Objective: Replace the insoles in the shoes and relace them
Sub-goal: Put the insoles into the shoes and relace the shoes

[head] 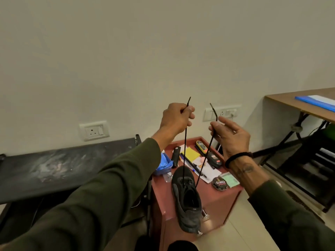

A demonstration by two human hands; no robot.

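Observation:
A black shoe point(186, 198) rests on the small red table point(213, 200), toe pointing away from me. A black lace point(184, 151) runs up from its front eyelets in two taut strands. My left hand point(176, 118) grips the left strand near its tip, raised well above the shoe. My right hand point(230, 134) pinches the right strand between thumb and forefinger, the other fingers spread. Both lace tips stick up above the hands. The inside of the shoe is dark, so I cannot tell whether an insole lies in it.
Behind the shoe on the red table lie a shoe polish tin point(219, 183), a yellow note point(190, 153), pens, a black bottle point(213, 159), a blue bag point(164, 165). A dark bench point(54, 169) stands left; a wooden desk point(299, 102) right.

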